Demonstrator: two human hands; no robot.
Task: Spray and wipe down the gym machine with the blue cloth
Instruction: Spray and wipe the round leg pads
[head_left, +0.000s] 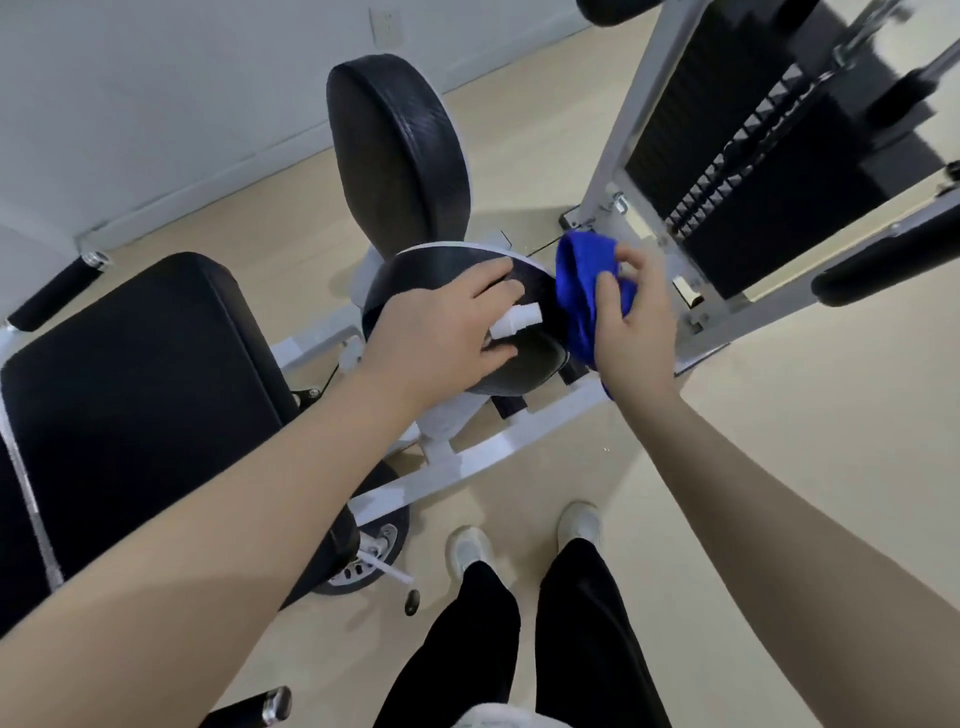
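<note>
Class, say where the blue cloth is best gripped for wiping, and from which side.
Grip the blue cloth at its bunched upper fold, coming from its right, as the right hand does; its loose tail hangs free below.

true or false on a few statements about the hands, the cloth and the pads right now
1. The right hand grips the blue cloth. True.
2. The left hand is empty. False: it holds a white spray nozzle.
3. The cloth lies on the floor. False: it is held up beside the round black pad.
4. The nozzle points toward the cloth. True.
5. The person wears black shoes. False: the shoes are white.
</note>
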